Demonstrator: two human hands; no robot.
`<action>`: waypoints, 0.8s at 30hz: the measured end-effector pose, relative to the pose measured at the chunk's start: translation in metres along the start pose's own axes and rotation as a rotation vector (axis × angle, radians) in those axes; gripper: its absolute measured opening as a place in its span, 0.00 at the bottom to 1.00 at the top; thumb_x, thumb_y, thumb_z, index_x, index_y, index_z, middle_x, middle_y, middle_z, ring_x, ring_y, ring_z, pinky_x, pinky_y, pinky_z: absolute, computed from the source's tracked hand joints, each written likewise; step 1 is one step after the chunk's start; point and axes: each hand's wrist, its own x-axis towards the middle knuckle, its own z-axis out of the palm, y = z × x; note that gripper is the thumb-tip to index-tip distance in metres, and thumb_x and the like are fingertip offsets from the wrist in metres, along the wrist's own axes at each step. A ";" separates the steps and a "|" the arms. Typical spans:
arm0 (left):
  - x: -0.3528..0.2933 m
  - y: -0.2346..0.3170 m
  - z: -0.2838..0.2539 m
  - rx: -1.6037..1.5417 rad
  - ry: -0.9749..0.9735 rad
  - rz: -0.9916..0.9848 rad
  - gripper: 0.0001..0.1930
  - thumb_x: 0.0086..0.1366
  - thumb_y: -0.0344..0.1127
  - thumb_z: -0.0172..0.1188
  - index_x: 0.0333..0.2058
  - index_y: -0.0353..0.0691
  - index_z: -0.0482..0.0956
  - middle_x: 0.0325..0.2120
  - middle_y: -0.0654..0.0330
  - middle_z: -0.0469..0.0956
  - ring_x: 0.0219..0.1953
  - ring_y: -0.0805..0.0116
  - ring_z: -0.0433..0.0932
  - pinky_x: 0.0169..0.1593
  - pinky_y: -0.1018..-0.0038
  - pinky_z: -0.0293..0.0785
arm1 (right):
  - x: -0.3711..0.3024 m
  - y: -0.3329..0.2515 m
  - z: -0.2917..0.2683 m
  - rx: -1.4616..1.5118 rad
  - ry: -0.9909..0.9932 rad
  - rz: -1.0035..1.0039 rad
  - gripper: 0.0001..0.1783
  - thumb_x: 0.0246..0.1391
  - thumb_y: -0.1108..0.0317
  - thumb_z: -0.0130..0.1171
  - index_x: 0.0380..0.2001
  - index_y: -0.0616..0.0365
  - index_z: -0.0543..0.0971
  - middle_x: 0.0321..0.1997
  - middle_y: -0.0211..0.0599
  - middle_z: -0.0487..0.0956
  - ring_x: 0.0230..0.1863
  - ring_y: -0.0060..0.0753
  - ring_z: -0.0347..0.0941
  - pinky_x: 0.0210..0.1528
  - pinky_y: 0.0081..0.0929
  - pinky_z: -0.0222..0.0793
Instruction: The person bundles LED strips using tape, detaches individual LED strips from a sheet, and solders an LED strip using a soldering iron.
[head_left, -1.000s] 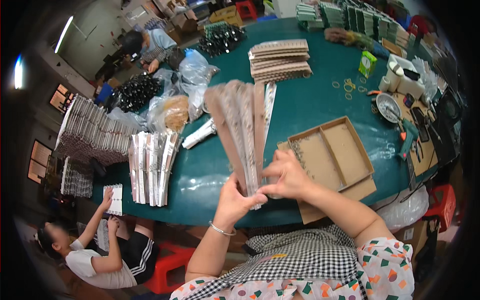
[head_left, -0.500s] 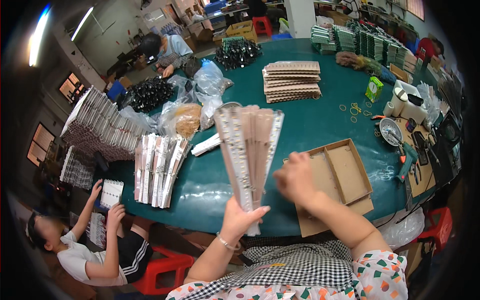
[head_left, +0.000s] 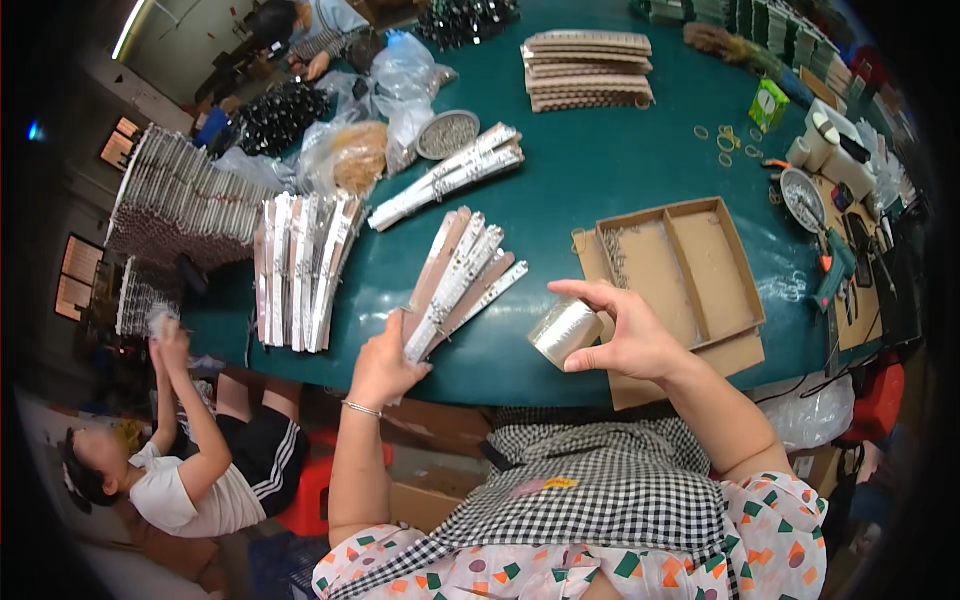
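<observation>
My left hand (head_left: pixel 388 362) grips the near end of a fanned bundle of LED strips (head_left: pixel 460 275), some white with small dots, some pinkish-brown. The bundle slants over the green table, its far end spread apart. In my right hand (head_left: pixel 640 335) is a short, shiny roll of clear film (head_left: pixel 565 330), held between thumb and fingers. The roll is to the right of the strips, apart from them. Just beyond that hand is a shallow cardboard tray (head_left: pixel 745 262) with a divider; small metal pieces lie along its left side.
More strip bundles (head_left: pixel 305 275) lie to the left, and another bundle (head_left: pixel 450 175) lies farther off beside a bowl of small parts (head_left: pixel 447 133). Stacked boards (head_left: pixel 588 72) sit at the back. A glue gun (head_left: pixel 836 268) is at right. A co-worker (head_left: pixel 200 460) sits at left.
The strip bundle has been lowered leftward toward the table in my left hand. My right hand, blurred before, now shows the clear roll. The view has tilted down.
</observation>
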 end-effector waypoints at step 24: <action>0.025 0.129 0.019 -1.199 0.164 0.243 0.03 0.69 0.26 0.53 0.37 0.33 0.70 0.33 0.60 0.75 0.34 0.74 0.72 0.43 0.78 0.69 | 0.000 0.010 0.029 -0.533 0.256 -0.251 0.46 0.27 0.69 0.77 0.58 0.52 0.73 0.31 0.33 0.70 0.37 0.35 0.66 0.44 0.33 0.62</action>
